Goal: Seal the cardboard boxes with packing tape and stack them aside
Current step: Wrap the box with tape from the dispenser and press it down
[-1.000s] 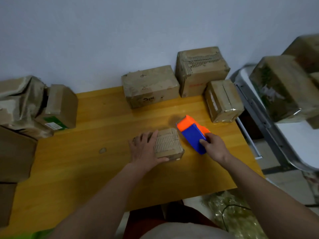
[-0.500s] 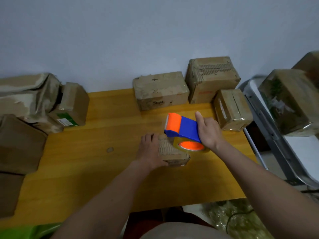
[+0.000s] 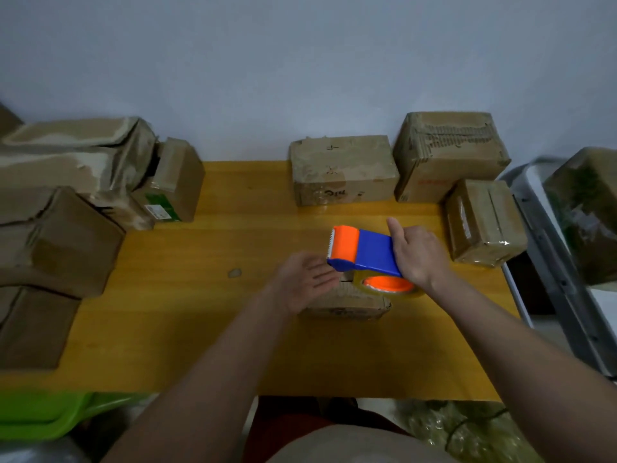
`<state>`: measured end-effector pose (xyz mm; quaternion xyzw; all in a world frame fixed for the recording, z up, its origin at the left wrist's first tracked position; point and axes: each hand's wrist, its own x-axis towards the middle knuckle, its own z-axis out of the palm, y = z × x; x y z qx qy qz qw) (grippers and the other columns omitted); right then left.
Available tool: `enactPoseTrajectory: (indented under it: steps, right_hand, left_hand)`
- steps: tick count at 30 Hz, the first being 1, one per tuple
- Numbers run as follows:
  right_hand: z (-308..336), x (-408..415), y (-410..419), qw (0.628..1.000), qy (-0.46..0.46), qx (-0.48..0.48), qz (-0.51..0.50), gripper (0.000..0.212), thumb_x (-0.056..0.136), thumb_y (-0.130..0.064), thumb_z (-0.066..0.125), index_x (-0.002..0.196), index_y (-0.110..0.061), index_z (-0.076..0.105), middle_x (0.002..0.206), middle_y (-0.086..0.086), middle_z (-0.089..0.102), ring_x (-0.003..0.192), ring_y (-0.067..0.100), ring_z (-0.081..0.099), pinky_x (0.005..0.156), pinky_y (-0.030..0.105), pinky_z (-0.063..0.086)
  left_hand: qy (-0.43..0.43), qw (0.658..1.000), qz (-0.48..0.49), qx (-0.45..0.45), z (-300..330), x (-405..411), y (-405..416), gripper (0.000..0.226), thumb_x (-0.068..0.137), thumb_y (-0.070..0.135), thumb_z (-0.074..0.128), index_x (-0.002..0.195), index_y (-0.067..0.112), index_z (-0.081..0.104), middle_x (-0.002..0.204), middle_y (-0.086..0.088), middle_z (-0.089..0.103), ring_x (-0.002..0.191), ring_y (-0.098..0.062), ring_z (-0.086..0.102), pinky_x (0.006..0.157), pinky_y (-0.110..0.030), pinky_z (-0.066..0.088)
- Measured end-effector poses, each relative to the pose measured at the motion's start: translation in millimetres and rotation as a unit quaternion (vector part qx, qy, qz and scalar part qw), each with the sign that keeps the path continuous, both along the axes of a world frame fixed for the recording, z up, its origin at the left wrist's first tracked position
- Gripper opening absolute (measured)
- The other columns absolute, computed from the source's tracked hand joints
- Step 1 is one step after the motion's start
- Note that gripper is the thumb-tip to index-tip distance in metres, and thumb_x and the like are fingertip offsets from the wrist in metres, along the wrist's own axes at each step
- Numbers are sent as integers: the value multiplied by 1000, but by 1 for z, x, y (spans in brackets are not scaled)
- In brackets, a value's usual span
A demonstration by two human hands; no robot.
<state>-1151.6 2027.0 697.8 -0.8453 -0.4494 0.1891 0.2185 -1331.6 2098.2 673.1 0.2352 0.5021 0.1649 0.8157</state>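
On table centre: small box (image 3: 347, 300) (worn, scuffed) | right hand (image 3: 419, 257) grips tape dispenser (image 3: 364, 253) | left hand (image 3: 305, 282) fingers straight.

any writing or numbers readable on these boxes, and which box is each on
"4": handwritten on top of the middle back box.
Dark scrawl on that box's front: unreadable.
Red print on the tall back box: blurred.
Green-and-white label on the left box: too small.
Small box under the tape dispenser: nothing legible.

Two bare forearms, no sleeves or jewellery; light top and dark red trousers below.
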Motion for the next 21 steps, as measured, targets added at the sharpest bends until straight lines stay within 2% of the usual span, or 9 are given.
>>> enactPoseTrajectory:
  steps: [2, 4, 7, 11, 14, 17, 21]
  right_hand:
    - [0, -1, 0, 1000, -6, -3, 5, 54, 101, -46, 27, 63, -12, 46, 57, 3, 49, 55, 16, 49, 50, 26, 32]
    - [2, -2, 1, 1000, -10, -3, 14, 54, 100, -48, 27, 63, -13, 46, 58, 3, 50, 56, 15, 50, 50, 26, 32]
    - [4, -5, 4, 999, -23, -15, 40, 57, 98, -52, 29, 61, -14, 50, 57, 4, 52, 57, 16, 52, 51, 26, 33]
    - [5, -4, 8, 996, 0, -33, 78, 65, 87, -67, 38, 69, -10, 65, 63, 9, 63, 62, 20, 61, 57, 29, 44]
    - [0, -2, 8, 994, 64, -29, 77, 79, 69, -78, 45, 64, -2, 66, 58, 13, 62, 57, 24, 62, 54, 32, 43]
    - [1, -1, 11, 992, 73, -39, 96, 87, 60, -84, 44, 67, 0, 67, 60, 14, 64, 59, 25, 64, 57, 39, 51]
    - [11, 3, 16, 983, 96, -110, 112, 63, 76, -68, 57, 77, -6, 69, 69, 8, 70, 66, 21, 69, 72, 41, 57]
  left_hand:
    - [-47, 998, 9, -27, 3, -2, 6, 29, 103, 21, 39, 104, 2, 60, 114, -19, 64, 115, -32, 57, 98, -42, 46]
    - [-59, 998, 7, -9, 5, -6, 9, 28, 102, 22, 43, 93, 6, 64, 101, -14, 69, 110, -30, 59, 90, -40, 48]
    - [-56, 998, -1, 7, 5, -13, 10, 20, 99, 21, 51, 94, 8, 65, 96, -12, 71, 100, -26, 64, 80, -36, 52]
    - [-1, 1000, 5, 18, 0, -11, 10, 12, 95, 21, 59, 92, 11, 64, 89, -7, 69, 88, -18, 64, 72, -31, 54]
    - [76, 995, 52, 44, -6, -8, 10, 10, 93, 12, 62, 84, 10, 63, 73, -4, 68, 67, -13, 65, 55, -27, 57]
    - [129, 984, 102, 67, -13, -8, 9, 10, 91, 9, 64, 82, 8, 64, 73, -5, 66, 49, -8, 64, 44, -21, 53]
    - [182, 971, 130, 89, -24, -2, 3, 9, 91, 13, 67, 96, 7, 67, 83, -4, 69, 67, -11, 66, 51, -21, 55]
